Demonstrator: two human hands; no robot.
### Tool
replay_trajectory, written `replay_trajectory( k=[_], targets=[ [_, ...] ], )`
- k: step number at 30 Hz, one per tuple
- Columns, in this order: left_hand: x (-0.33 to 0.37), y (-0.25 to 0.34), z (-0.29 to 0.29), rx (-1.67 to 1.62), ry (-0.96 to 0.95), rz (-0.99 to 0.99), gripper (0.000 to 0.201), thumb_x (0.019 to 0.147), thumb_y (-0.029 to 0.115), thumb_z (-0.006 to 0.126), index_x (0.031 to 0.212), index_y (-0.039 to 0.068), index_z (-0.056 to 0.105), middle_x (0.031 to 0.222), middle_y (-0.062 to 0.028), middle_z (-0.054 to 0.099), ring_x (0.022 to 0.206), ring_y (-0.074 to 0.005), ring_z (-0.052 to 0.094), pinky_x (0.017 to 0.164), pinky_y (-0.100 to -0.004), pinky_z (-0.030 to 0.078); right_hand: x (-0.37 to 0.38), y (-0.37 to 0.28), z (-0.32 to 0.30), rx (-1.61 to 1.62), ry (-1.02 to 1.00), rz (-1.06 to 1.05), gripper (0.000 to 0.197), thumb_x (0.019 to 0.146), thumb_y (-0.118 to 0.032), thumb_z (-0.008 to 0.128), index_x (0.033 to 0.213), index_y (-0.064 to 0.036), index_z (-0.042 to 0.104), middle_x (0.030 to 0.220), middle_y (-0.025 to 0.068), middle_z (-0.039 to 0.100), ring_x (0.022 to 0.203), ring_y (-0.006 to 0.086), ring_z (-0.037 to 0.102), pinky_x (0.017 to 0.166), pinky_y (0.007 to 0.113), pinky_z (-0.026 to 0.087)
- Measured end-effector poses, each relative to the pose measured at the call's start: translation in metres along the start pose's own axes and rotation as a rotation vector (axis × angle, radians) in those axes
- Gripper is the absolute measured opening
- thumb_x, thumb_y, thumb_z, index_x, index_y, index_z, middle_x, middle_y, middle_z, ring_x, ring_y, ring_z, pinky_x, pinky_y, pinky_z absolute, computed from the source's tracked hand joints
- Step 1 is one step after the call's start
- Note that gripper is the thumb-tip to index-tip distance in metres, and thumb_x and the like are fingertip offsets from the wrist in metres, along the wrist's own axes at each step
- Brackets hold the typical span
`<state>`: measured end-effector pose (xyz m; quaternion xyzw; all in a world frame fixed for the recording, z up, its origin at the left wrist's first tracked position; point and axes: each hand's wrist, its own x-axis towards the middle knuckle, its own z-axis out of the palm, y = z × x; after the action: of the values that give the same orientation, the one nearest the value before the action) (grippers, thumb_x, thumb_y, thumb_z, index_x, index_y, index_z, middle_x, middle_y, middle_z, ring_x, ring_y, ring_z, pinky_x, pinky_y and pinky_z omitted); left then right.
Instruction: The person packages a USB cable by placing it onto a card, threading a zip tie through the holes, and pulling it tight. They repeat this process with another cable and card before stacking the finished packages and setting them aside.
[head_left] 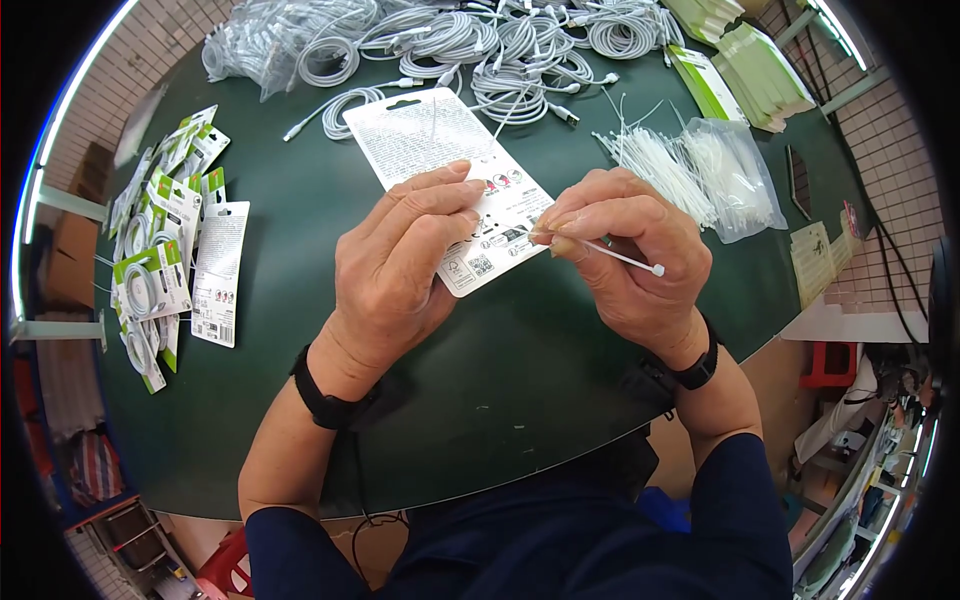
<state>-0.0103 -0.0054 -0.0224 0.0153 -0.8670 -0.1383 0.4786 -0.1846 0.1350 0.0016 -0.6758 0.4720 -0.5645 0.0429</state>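
Note:
Tilted above the green table is a white printed backing card [415,135] with a hanging slot at its upper end. My left hand [390,265] grips this card, its fingers curled over the printed face. Between the thumb and fingertips of my right hand [640,240], a white cable tie [632,261] is pinched, its square head pointing to the right. Those fingertips are at the card's right edge; whether the tie's tip passes through the card is hidden by them. A thin white strand stands out near the card's upper right edge.
Coiled white cables [440,40] are heaped along the far side, with a clear plastic bag [290,35] at their left. Loose cable ties [660,170] and a bag of ties [735,180] lie to the right. Carded cables [155,285] pile up at left; green-white cards [760,75] stack far right.

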Motion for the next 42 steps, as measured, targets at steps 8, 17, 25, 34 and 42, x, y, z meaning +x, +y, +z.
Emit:
replay_trajectory(
  k=[8, 17, 25, 34, 42],
  targets=[
    [0.0, 0.001, 0.001, 0.004, -0.016, 0.017, 0.028, 0.072, 0.0, 0.083, 0.089, 0.003, 0.061, 0.103, -0.0114, 0.075, 0.105, -0.0324, 0.074, 0.082, -0.0361, 0.061, -0.001, 0.007, 0.002, -0.016, -0.011, 0.02, 0.018, 0.084, 0.006, 0.078, 0.097, -0.0009, 0.068, 0.095, 0.0145, 0.072, 0.083, 0.0206, 0.07, 0.07, 0.029, 0.057],
    [0.0, 0.011, 0.0, 0.051, -0.049, 0.066, 0.022, 0.071, 0.0, 0.078, 0.088, 0.002, 0.064, 0.097, -0.0101, 0.074, 0.099, -0.0295, 0.075, 0.076, -0.0344, 0.061, 0.005, 0.008, -0.005, 0.078, -0.183, 0.197, 0.014, 0.08, 0.004, 0.081, 0.09, -0.0039, 0.075, 0.094, 0.0073, 0.072, 0.08, 0.0143, 0.067, 0.068, 0.025, 0.051],
    [0.016, 0.041, -0.018, 0.201, -0.125, 0.221, 0.023, 0.067, 0.004, 0.074, 0.089, 0.002, 0.068, 0.092, -0.0063, 0.074, 0.078, -0.022, 0.071, 0.063, -0.0289, 0.053, 0.008, 0.0, -0.022, 0.358, -0.323, 0.496, 0.012, 0.077, 0.005, 0.081, 0.085, -0.0033, 0.077, 0.088, 0.0061, 0.071, 0.08, 0.0149, 0.065, 0.071, 0.027, 0.051],
    [0.018, 0.052, -0.017, -0.218, -0.018, -0.037, 0.011, 0.084, 0.004, 0.074, 0.092, 0.001, 0.066, 0.088, -0.0111, 0.072, 0.073, -0.0225, 0.07, 0.06, -0.03, 0.052, 0.007, 0.0, -0.025, 0.853, -0.14, 0.626, 0.023, 0.08, 0.005, 0.079, 0.1, -0.0006, 0.07, 0.089, 0.01, 0.067, 0.081, 0.0165, 0.061, 0.071, 0.028, 0.05],
    [0.013, 0.032, -0.013, -0.523, 0.102, -0.809, 0.017, 0.106, 0.015, 0.058, 0.101, -0.001, 0.062, 0.083, -0.0061, 0.069, 0.073, -0.0078, 0.062, 0.064, -0.0246, 0.051, 0.005, 0.006, -0.007, -0.174, 0.087, -0.151, 0.03, 0.075, 0.004, 0.082, 0.102, -0.0056, 0.071, 0.093, 0.0081, 0.066, 0.078, 0.0193, 0.058, 0.066, 0.029, 0.048]
  ],
)
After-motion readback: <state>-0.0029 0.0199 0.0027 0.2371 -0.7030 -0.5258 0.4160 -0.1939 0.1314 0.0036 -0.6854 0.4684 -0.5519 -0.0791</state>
